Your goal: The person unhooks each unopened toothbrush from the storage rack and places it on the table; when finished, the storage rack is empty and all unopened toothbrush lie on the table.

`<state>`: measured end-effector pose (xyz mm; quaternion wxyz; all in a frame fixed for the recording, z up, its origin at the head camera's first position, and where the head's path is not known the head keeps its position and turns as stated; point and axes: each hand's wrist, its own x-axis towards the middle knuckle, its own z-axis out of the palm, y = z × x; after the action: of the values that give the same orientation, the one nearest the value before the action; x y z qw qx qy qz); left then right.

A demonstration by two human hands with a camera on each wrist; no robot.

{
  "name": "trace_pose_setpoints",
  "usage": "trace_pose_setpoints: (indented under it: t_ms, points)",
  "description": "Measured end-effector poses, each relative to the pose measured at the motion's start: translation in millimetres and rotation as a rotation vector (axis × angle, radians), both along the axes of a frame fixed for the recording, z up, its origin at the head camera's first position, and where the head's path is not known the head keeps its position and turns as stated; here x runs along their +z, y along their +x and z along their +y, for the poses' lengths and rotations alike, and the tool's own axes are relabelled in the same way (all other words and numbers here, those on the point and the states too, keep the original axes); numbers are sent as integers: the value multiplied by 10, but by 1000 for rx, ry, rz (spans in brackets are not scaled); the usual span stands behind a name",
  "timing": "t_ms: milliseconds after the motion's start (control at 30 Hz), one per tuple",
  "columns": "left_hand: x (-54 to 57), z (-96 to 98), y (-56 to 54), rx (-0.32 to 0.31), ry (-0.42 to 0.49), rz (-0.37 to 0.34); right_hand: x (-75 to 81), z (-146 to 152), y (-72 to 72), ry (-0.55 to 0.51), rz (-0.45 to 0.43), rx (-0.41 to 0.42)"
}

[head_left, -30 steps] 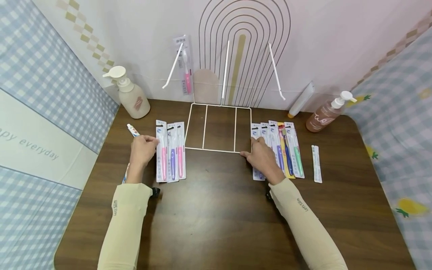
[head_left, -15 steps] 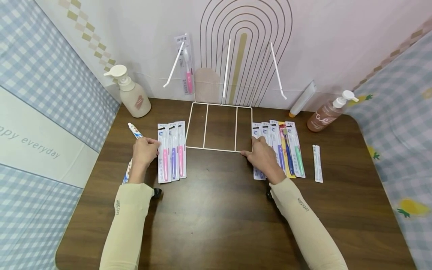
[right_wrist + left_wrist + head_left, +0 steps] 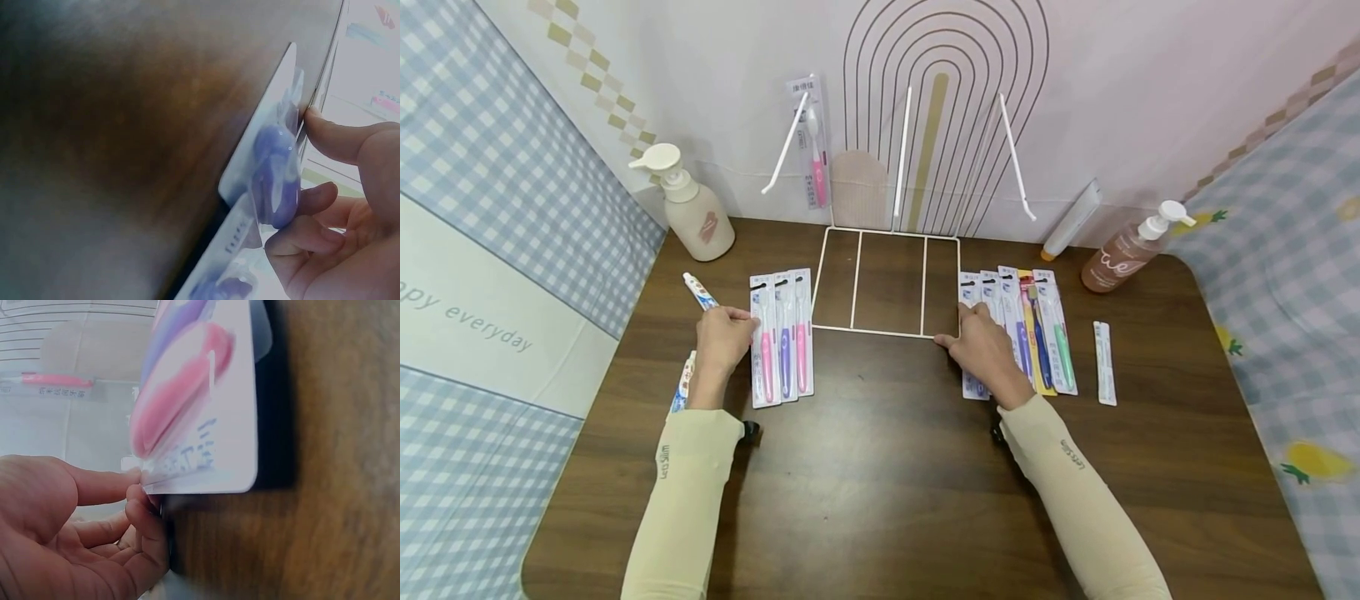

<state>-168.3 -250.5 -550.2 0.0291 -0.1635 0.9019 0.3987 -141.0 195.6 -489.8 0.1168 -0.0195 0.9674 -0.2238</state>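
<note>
At the left of the table, my left hand (image 3: 720,342) pinches the lower-left edge of a packaged pink toothbrush (image 3: 767,367) between thumb and forefinger. Right of it lie a packaged purple toothbrush (image 3: 786,362) and another packaged pink toothbrush (image 3: 801,358), their cards overlapping in a row. My right hand (image 3: 988,350) rests by the front right corner of a white wire rack (image 3: 887,334), thumb against the wire. Its loosely bent fingers touch a packaged toothbrush with a purple handle (image 3: 275,175). Several more packages, including a green toothbrush (image 3: 1063,354), lie beside it, partly covered by the hand.
Three white hooks (image 3: 901,154) jut forward above the rack; one packaged pink toothbrush (image 3: 817,171) hangs on the left one. Pump bottles (image 3: 700,225) stand at both back corners. Toothpaste tubes (image 3: 700,290) lie left, a thin white packet (image 3: 1104,367) right.
My left hand has shifted slightly right, and the leftmost toothbrush package has slid a little and straightened beside the other two. My right hand has stayed in place.
</note>
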Motion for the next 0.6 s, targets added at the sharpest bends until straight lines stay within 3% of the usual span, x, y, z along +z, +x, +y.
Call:
trace_pose_setpoints:
  t_ms: [367,600]
  points:
    - [55,73,51,15,12,-12,47,-25,8,8,-1,-8]
    - [48,69,60,11,22,-27,-89,39,-29,-13,22,11]
